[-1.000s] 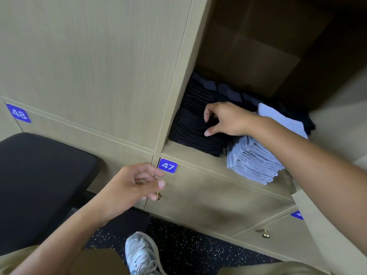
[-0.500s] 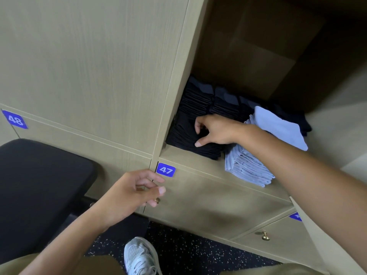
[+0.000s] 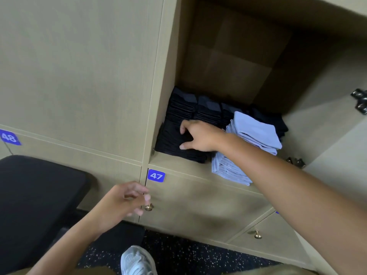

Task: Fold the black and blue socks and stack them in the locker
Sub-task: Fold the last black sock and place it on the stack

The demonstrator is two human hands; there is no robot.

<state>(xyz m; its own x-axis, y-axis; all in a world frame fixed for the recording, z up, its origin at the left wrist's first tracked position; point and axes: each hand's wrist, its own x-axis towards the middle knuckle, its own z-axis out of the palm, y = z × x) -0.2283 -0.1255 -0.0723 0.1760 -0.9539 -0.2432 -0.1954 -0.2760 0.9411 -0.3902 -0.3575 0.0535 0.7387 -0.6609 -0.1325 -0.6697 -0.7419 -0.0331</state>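
1. The right hand (image 3: 198,136) reaches into the open locker (image 3: 228,66) and rests on top of the front stack of black socks (image 3: 174,143); its fingers (image 3: 183,127) curl down over the stack's top and the thumb (image 3: 185,146) presses the near side, so it grasps the top of the pile.
2. Beyond the right hand's fingertips, further black stacks (image 3: 190,107) stand in a row along the back of the locker floor, touching one another.
3. Just beside the right wrist, on the thumb-away side, sits the stack of blue socks (image 3: 256,135), its top piece lying skewed over the pile; the forearm crosses in front of its lower part.
4. The left hand (image 3: 123,201) hovers lower, outside the locker, with fingers loosely curled and holding nothing; it is blurred.
5. Just beside the left fingertips is a small brass knob (image 3: 148,207) on the closed door below, and above them a blue tag reading 47 (image 3: 156,175).
6. To the outer side of the left hand lies a black padded seat (image 3: 35,195), with a blue tag reading 48 (image 3: 9,137) above it.
7. Below both arms, a white shoe (image 3: 137,262) rests on the dark speckled floor (image 3: 198,253).
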